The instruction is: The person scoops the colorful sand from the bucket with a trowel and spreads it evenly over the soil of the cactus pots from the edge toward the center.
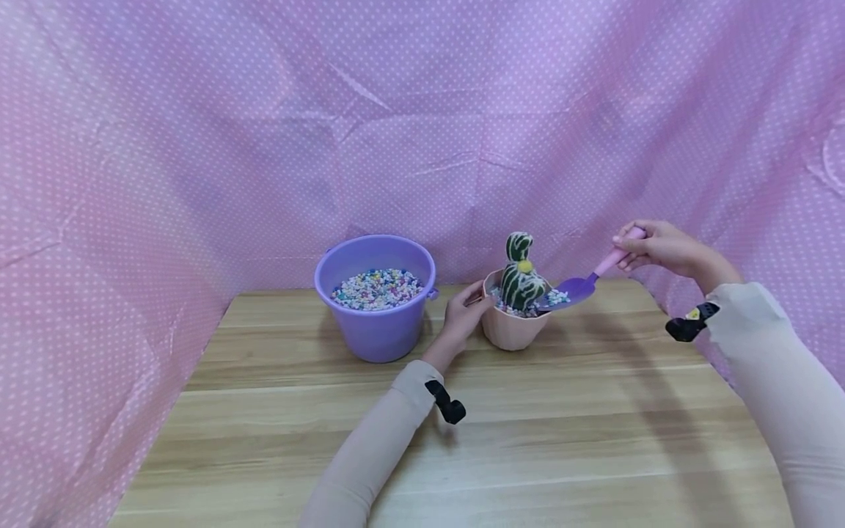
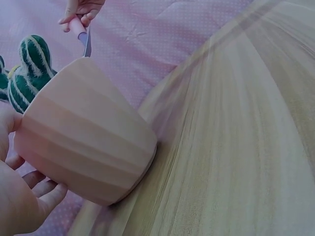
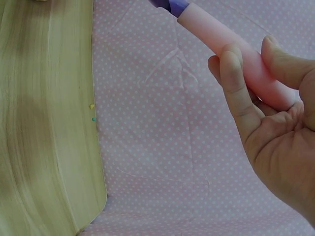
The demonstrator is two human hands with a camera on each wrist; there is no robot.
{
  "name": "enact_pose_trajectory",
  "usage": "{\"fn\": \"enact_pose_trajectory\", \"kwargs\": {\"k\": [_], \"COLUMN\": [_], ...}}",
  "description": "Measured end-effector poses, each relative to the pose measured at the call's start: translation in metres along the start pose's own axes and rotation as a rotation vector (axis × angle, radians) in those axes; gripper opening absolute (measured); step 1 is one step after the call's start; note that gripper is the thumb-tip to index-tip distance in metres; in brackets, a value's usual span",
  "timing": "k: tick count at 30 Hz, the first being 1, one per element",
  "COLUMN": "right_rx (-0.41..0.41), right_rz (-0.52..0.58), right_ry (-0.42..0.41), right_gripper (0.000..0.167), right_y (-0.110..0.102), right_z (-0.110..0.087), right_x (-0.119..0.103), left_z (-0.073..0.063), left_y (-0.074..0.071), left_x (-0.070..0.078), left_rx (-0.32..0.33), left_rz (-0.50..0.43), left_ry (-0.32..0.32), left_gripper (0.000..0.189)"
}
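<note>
My right hand point(image 1: 663, 251) grips the pink handle point(image 3: 236, 56) of a toy shovel with a purple blade point(image 1: 576, 290). Small pale beads lie on the blade, whose tip is at the right rim of a pinkish flower pot point(image 1: 511, 334). Inside the pot stands a green-and-white striped toy cactus point(image 1: 521, 286) with a yellow flower, beads round its base. My left hand point(image 1: 464, 315) holds the pot from its left side, thumb near the rim and fingers against the outer wall point(image 2: 88, 142). The blade's tip is out of the right wrist view.
A purple bucket point(image 1: 379, 334) with multicoloured beads point(image 1: 378, 289) stands left of the pot. All sit on a wood-grain table point(image 1: 528, 425), with pink dotted cloth point(image 1: 422, 132) behind. Two tiny beads point(image 3: 92, 119) lie by the table's edge in the right wrist view.
</note>
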State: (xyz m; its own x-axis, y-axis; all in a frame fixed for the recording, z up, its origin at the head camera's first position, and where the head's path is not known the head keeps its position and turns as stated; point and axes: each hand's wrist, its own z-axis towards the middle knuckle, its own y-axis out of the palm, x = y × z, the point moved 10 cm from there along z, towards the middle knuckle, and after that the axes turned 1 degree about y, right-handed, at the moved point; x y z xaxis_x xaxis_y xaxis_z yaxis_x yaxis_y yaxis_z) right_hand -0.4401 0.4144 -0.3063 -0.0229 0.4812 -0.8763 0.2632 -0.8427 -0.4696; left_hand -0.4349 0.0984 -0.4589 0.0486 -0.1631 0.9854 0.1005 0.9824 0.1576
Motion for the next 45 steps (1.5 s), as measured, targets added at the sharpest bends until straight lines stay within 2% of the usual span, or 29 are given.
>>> {"fn": "enact_pose_trajectory", "kwargs": {"k": [4,18,24,29,45], "right_rx": [0.002,-0.007,-0.012,-0.011,-0.024], "right_rz": [-0.008,-0.019,-0.02,-0.04,-0.074], "right_ry": [0.004,0.024,0.023,0.022,0.025], "right_gripper": [0.01,0.014,0.011,0.008,0.013], "right_y": [-0.0016,-0.0013,-0.0003,0.002,0.0069], "right_z": [0.0006,0.0018,0.0028,0.003,0.0054], "right_x": [0.0003,0.0031,0.0037,0.0019,-0.0024], "left_z": [0.0008,0.0003,-0.0017,-0.0027,-0.003], "left_y": [-0.0013,-0.0029,-0.0027,-0.0032,-0.0022], "left_x": [-0.0009,-0.0003,0.0002,0.0003,-0.0008], "left_rx": [0.0,0.004,-0.002,-0.005,-0.032], "left_rz": [-0.034,0.003,0.015,0.015,0.018], "left_ry": [-0.018,-0.017,-0.009,-0.008,-0.008], "left_gripper": [0.05,0.049,0.049,0.049,0.051]}}
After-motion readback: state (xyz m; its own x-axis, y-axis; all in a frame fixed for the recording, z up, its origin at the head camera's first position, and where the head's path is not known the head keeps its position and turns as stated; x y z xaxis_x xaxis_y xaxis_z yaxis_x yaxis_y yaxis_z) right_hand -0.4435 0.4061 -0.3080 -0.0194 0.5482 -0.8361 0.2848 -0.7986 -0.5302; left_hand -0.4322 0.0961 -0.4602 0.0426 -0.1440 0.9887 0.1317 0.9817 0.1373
